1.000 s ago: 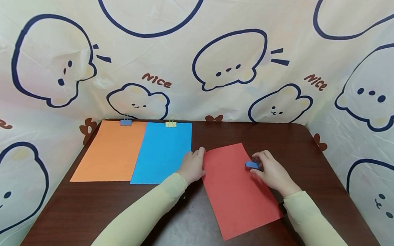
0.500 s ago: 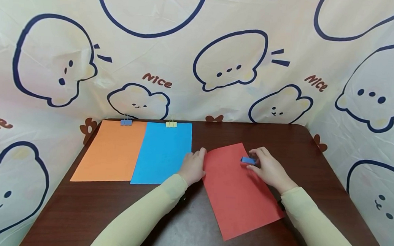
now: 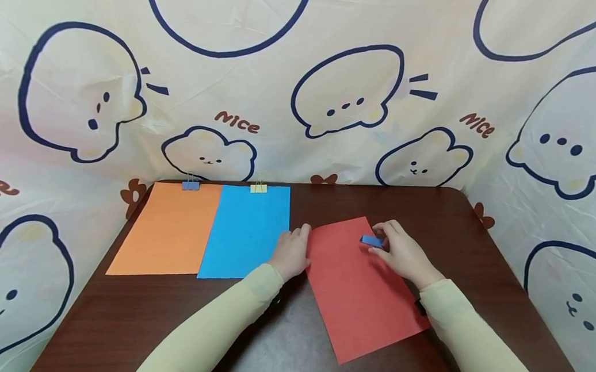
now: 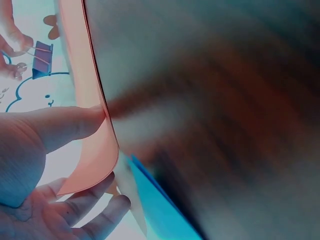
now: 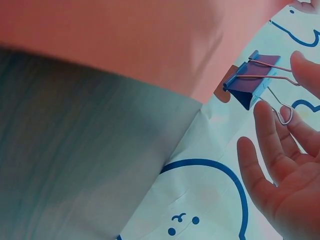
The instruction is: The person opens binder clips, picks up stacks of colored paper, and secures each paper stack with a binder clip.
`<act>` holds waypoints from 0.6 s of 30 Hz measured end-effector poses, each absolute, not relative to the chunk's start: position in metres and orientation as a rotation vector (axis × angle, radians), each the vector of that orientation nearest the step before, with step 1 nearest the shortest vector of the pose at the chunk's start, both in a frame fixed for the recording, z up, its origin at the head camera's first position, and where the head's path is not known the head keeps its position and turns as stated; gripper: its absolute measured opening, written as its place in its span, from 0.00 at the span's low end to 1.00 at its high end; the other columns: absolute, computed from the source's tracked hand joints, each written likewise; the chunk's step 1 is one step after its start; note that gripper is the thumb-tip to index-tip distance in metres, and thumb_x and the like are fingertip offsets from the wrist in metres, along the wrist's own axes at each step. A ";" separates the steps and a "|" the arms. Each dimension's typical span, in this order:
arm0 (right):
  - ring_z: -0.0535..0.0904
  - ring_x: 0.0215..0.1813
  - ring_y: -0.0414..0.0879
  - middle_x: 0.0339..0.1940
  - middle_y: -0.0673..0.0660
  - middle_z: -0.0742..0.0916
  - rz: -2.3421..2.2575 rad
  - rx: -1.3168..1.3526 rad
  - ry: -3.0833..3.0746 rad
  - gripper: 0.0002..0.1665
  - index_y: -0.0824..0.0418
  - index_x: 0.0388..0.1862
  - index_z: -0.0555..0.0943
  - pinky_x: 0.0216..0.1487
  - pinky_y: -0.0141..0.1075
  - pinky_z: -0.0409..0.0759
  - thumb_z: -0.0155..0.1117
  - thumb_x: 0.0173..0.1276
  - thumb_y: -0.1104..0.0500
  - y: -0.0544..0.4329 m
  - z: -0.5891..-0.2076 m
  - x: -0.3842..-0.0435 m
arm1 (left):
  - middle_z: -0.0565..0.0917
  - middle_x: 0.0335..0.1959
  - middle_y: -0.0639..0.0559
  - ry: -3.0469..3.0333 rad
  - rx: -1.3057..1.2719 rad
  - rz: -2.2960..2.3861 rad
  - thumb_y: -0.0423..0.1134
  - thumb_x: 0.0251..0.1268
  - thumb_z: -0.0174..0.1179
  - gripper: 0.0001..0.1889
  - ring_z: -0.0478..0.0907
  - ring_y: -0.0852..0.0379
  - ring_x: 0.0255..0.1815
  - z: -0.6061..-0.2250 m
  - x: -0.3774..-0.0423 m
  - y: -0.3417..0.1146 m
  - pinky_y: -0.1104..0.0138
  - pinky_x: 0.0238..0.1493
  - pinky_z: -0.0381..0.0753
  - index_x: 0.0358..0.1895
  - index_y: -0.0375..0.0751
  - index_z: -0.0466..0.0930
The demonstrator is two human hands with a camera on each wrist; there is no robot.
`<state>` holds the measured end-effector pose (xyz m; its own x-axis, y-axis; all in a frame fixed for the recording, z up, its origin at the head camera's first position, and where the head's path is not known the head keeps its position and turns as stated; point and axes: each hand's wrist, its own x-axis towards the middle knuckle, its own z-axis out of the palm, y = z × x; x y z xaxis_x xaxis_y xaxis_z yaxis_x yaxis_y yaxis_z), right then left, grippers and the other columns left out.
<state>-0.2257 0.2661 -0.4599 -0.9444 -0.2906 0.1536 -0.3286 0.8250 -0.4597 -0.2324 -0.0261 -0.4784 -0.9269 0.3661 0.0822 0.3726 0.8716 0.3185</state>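
A sheet of red paper (image 3: 363, 297) lies slanted in the right half of the table, its upper left part raised and bowed. My left hand (image 3: 291, 252) pinches its left edge, and the left wrist view shows the thumb on one side of the curved sheet (image 4: 92, 165) and fingers on the other. My right hand (image 3: 404, 252) holds a blue binder clip (image 3: 371, 241) over the sheet's upper right part. In the right wrist view, thumb and fingers are at the wire handles of the clip (image 5: 252, 77), whose body lies beside the paper's corner, apart from it.
Left of the hands lie orange paper (image 3: 170, 229) and blue paper (image 3: 248, 234), slightly overlapping. A blue clip (image 3: 191, 185) sits on the orange sheet's top edge, a yellow clip (image 3: 258, 188) on the blue one's. A printed cloth (image 3: 341, 154) stands behind the dark table (image 3: 287, 346).
My right hand has moved left and slightly away from me, carrying the binder clip farther over the red paper. The left hand keeps its place at the sheet's left edge.
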 end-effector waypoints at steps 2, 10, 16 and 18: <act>0.81 0.48 0.50 0.57 0.62 0.77 0.764 0.502 -2.929 0.32 0.65 0.65 0.74 0.50 0.47 0.86 0.75 0.68 0.55 0.266 -0.461 -0.226 | 0.83 0.46 0.40 -3.011 -0.599 -0.507 0.39 0.59 0.76 0.35 0.80 0.43 0.45 -0.478 -0.232 -0.026 0.51 0.60 0.74 0.63 0.36 0.64; 0.81 0.46 0.49 0.57 0.62 0.78 0.764 0.519 -2.915 0.32 0.65 0.65 0.74 0.49 0.46 0.86 0.75 0.68 0.55 0.265 -0.462 -0.227 | 0.83 0.40 0.42 -2.986 -0.604 -0.480 0.36 0.60 0.74 0.31 0.80 0.45 0.40 -0.477 -0.231 -0.025 0.53 0.53 0.78 0.60 0.36 0.65; 0.81 0.46 0.49 0.57 0.63 0.78 0.752 0.519 -2.917 0.32 0.64 0.65 0.74 0.48 0.45 0.86 0.75 0.68 0.55 0.264 -0.463 -0.229 | 0.82 0.34 0.43 -2.968 -0.609 -0.487 0.33 0.61 0.72 0.25 0.80 0.46 0.35 -0.477 -0.234 -0.024 0.56 0.46 0.79 0.54 0.37 0.66; 0.81 0.46 0.49 0.57 0.63 0.78 0.750 0.518 -2.921 0.32 0.63 0.64 0.74 0.48 0.45 0.86 0.75 0.67 0.54 0.263 -0.462 -0.229 | 0.81 0.31 0.43 -2.952 -0.618 -0.476 0.31 0.64 0.69 0.21 0.79 0.47 0.32 -0.478 -0.234 -0.024 0.56 0.43 0.79 0.52 0.37 0.66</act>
